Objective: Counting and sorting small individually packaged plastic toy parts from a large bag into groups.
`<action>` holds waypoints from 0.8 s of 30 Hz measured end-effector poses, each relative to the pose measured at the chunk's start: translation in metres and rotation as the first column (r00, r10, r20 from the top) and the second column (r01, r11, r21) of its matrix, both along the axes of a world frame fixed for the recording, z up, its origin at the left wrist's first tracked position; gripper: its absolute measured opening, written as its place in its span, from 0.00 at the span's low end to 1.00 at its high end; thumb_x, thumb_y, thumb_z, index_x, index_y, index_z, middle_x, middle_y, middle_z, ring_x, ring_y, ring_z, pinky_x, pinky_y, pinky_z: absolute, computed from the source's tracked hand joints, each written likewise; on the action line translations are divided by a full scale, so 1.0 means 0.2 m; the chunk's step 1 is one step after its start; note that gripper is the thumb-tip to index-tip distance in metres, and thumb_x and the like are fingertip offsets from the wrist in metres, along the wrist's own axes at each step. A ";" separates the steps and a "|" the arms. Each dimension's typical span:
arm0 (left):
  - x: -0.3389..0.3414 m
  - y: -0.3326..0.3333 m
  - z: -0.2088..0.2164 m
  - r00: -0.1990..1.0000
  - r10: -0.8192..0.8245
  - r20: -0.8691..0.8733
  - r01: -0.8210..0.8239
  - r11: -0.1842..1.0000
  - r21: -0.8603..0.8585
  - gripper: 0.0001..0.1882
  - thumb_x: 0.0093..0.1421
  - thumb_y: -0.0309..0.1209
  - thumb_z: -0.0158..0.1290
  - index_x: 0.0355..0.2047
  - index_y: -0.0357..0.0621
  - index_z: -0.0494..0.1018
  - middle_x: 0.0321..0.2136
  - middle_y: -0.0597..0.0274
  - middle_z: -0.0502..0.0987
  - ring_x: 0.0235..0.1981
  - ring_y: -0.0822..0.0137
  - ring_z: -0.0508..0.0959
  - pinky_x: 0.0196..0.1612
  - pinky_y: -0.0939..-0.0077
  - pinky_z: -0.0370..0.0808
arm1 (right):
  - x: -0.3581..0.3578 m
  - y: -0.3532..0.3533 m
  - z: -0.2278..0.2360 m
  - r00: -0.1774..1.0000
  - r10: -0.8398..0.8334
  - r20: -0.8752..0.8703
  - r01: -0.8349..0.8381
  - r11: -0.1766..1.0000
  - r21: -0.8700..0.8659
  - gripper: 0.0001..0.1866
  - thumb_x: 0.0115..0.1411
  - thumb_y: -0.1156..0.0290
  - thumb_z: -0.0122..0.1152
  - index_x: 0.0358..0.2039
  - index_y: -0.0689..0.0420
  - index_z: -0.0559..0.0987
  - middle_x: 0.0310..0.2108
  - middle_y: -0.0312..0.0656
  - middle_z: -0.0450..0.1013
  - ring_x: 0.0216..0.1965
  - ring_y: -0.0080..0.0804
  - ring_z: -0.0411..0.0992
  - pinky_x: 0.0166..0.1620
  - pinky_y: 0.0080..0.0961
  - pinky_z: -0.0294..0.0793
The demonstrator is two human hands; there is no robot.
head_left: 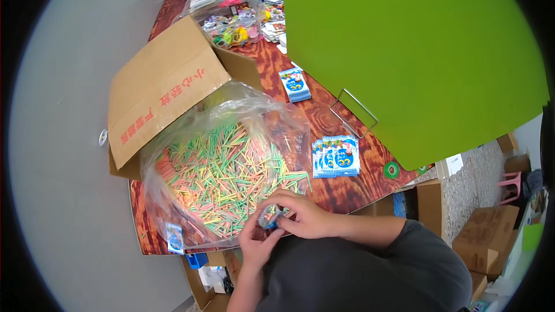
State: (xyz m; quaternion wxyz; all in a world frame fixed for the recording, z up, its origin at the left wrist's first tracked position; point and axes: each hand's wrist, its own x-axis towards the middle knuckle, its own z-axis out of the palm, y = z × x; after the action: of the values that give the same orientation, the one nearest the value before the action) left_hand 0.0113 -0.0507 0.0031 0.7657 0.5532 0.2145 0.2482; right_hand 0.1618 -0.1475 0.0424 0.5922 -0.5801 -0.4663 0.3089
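Both hands meet at the near edge of the table, around a small open packet [269, 217] whose mouth shows the ends of thin coloured sticks. My left hand [254, 247] grips its left side, thumb and fingers bent round it. From the right, my right hand [305, 217] closes on the packet with its fingers curled over the top. Just beyond lies a heap of pink, green and yellow sticks [219, 167] on a clear plastic bag [165, 208], which spreads out of a tipped cardboard box [167, 86].
Flat blue-and-white packets lie fanned out [336, 156], with another stack of packets [295, 84] farther back. A single packet [174, 238] rests at the near left. A large green panel [416, 52] covers the right side. Clear tubs of small coloured items [231, 26] stand at the back.
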 end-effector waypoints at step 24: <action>0.19 0.09 -0.05 0.917 -0.321 -0.235 0.387 0.859 0.336 0.09 0.47 0.21 0.67 0.31 0.34 0.82 0.29 0.57 0.82 0.31 0.69 0.80 0.36 0.77 0.75 | 0.12 -0.15 -0.14 0.970 -0.046 0.239 0.026 0.996 0.089 0.24 0.50 0.81 0.62 0.47 0.43 0.84 0.57 0.43 0.70 0.55 0.45 0.67 0.58 0.40 0.65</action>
State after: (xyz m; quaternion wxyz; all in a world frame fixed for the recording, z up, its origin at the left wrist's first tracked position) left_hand 0.0493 -0.0324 -0.0077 0.6566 0.7387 0.1219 0.0908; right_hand 0.1860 -0.1766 0.0142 0.5612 -0.5957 -0.5367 0.2053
